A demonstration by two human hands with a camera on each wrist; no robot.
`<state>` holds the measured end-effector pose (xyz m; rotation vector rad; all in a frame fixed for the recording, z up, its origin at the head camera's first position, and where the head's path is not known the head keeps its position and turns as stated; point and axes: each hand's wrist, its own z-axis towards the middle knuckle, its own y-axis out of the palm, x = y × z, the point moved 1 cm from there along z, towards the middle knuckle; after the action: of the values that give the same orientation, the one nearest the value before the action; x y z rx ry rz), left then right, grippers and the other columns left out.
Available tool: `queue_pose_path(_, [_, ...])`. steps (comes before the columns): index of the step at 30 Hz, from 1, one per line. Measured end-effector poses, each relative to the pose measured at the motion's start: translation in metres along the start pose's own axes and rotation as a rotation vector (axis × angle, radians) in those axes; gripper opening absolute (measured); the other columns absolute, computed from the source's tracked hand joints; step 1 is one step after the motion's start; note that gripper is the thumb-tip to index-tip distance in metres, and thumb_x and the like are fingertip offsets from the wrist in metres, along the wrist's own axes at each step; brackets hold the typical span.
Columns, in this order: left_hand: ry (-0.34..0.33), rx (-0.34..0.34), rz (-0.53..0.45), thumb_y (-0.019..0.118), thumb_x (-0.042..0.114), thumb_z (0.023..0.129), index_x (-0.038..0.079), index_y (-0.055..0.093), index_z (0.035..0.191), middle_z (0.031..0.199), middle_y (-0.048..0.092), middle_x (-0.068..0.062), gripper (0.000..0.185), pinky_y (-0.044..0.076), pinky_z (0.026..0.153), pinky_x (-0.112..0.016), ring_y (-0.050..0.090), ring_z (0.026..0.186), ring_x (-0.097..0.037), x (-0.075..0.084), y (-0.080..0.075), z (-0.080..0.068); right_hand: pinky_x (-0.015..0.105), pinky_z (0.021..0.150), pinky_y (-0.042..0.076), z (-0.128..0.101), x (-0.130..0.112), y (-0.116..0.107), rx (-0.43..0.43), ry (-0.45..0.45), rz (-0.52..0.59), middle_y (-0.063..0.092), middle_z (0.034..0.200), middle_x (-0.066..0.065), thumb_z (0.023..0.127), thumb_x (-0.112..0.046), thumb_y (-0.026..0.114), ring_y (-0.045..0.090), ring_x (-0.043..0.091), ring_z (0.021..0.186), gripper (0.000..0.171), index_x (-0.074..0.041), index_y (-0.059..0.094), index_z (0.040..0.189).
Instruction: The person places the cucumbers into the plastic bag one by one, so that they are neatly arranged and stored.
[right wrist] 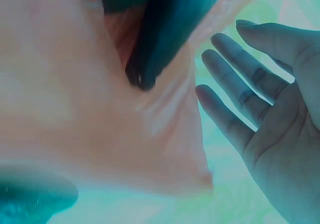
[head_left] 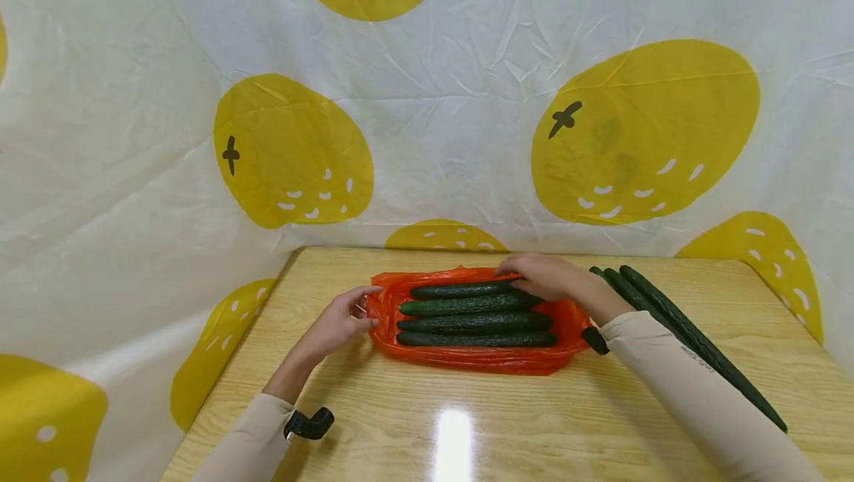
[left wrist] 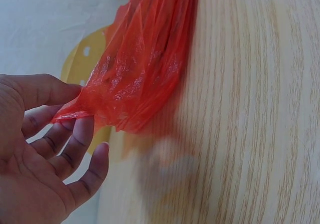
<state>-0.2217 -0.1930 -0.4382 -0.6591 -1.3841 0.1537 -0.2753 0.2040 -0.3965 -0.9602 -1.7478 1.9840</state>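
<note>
An orange plastic bag (head_left: 467, 360) lies flat on the wooden table (head_left: 467, 423) with several dark green cucumbers (head_left: 474, 322) side by side on it. My left hand (head_left: 343, 319) pinches the bag's left edge between thumb and fingers; in the left wrist view the left hand (left wrist: 45, 154) holds the thin orange film (left wrist: 145, 58) lifted a little off the wood. My right hand (head_left: 547, 278) is over the bag's far right corner, by the end of the farthest cucumber. In the right wrist view the right hand (right wrist: 270, 119) has straight, spread fingers beside the bag (right wrist: 100, 134) and a cucumber end (right wrist: 160, 38).
Long loose cucumbers (head_left: 687, 337) lie diagonally on the table to the right of the bag, beside my right forearm. A white cloth with yellow fruit prints (head_left: 427, 133) hangs behind and to the left of the table. Bare wood stretches in front of the bag.
</note>
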Motion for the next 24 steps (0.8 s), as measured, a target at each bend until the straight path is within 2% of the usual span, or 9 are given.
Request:
queue_pose_path(8, [-0.007,-0.016,0.001,0.073,0.002,0.088,0.003,0.055,0.143,0.106,0.063,-0.017,0.058,0.051,0.07,-0.034,0.058,0.086,-0.025,0.0,0.0,-0.001,0.051,0.095,0.052,-0.025,-0.006,-0.014,0.043,0.018,-0.021,0.065,0.124,0.013,0.096,-0.003,0.066,0.063,0.034,0.114,0.029,-0.003,0.067,0.125])
queue_pose_path(13, [-0.008,-0.036,0.02,0.072,0.004,0.09,0.004,0.055,0.144,0.108,0.063,-0.016,0.056,0.052,0.071,-0.034,0.059,0.086,-0.024,0.0,0.0,-0.002,0.052,0.096,0.051,-0.038,-0.01,-0.017,0.046,0.039,-0.036,0.067,0.121,0.011,0.096,-0.014,0.07,0.064,0.032,0.112,0.03,-0.005,0.068,0.125])
queue_pose_path(19, [-0.016,-0.014,0.051,0.071,0.003,0.09,0.006,0.056,0.143,0.108,0.062,-0.014,0.055,0.052,0.074,-0.032,0.059,0.09,-0.024,-0.002,-0.001,0.0,0.05,0.094,0.052,-0.057,-0.016,-0.02,0.074,0.059,-0.043,0.065,0.126,0.008,0.094,-0.039,0.072,0.064,0.028,0.112,0.049,-0.009,0.065,0.132])
queue_pose_path(24, [-0.008,-0.007,0.042,0.07,0.002,0.09,0.006,0.055,0.143,0.109,0.061,-0.016,0.056,0.052,0.076,-0.037,0.059,0.091,-0.026,0.0,-0.002,-0.002,0.053,0.095,0.051,-0.075,-0.02,-0.022,0.114,0.112,-0.018,0.064,0.132,0.007,0.094,-0.054,0.066,0.062,0.03,0.118,0.065,-0.01,0.058,0.14])
